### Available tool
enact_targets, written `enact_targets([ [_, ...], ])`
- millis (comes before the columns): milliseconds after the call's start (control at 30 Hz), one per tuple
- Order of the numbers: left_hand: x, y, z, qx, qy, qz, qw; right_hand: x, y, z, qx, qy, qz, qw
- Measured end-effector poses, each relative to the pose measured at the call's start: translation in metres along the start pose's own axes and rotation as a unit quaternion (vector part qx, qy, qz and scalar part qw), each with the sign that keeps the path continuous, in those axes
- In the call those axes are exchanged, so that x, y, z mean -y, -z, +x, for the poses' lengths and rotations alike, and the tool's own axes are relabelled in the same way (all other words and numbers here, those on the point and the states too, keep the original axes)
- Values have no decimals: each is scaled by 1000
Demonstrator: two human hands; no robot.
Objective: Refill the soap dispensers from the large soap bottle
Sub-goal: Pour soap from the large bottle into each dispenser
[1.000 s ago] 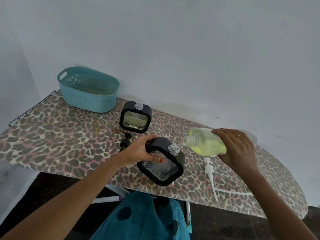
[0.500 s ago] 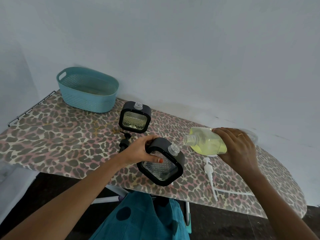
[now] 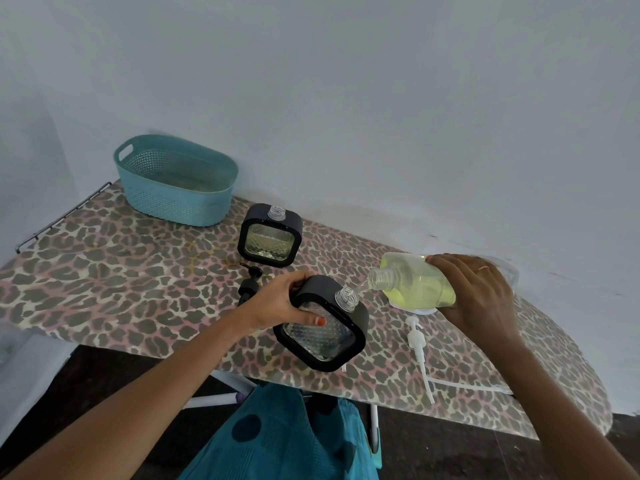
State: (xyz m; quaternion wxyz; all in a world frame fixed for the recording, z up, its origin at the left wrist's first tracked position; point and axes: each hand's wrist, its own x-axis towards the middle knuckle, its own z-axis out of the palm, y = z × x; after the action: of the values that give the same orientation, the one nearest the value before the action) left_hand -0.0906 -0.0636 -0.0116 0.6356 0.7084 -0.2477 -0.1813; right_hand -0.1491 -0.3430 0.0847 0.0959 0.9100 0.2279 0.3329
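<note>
The pour into the first dispenser is under way. Just below the centre of the frame the left hand [image 3: 280, 303] holds the near dispenser [image 3: 325, 327], a black-framed square with a clear ribbed window. The fingers are curled over its upper left corner and the thumb is pressed on the front face. It is tipped so that its bare threaded neck leans to the right.

Right of centre, the right hand [image 3: 474, 292] is wrapped over the back half of the large soap bottle [image 3: 415, 282], which lies almost on its side with yellow-green soap pooled along its lower wall. Its open mouth sits just beside and slightly above the dispenser's neck, and a thin clear thread of soap seems to bridge the two.

The window of the held dispenser looks nearly empty, so I'd judge this fill has barely begun. The next move calls for a steady tilt — enough to feed the narrow neck without overshooting it — then righting the bottle before the level reaches the top.

The second dispenser [image 3: 270, 237] stands upright and uncapped higher in the frame, with some liquid low in its window. A black pump [image 3: 251, 282] lies below it and a white pump [image 3: 415, 337] lies under the bottle, both on the leopard-print ironing board [image 3: 104, 258]. A teal basket [image 3: 173, 188] sits at upper left.
</note>
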Motion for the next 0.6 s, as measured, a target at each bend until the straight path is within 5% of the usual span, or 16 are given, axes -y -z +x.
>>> enact_targets([
  [600,-4,-3,1,-4,-9,2,1000,-5,0,-2,6,-5,-16,1000],
])
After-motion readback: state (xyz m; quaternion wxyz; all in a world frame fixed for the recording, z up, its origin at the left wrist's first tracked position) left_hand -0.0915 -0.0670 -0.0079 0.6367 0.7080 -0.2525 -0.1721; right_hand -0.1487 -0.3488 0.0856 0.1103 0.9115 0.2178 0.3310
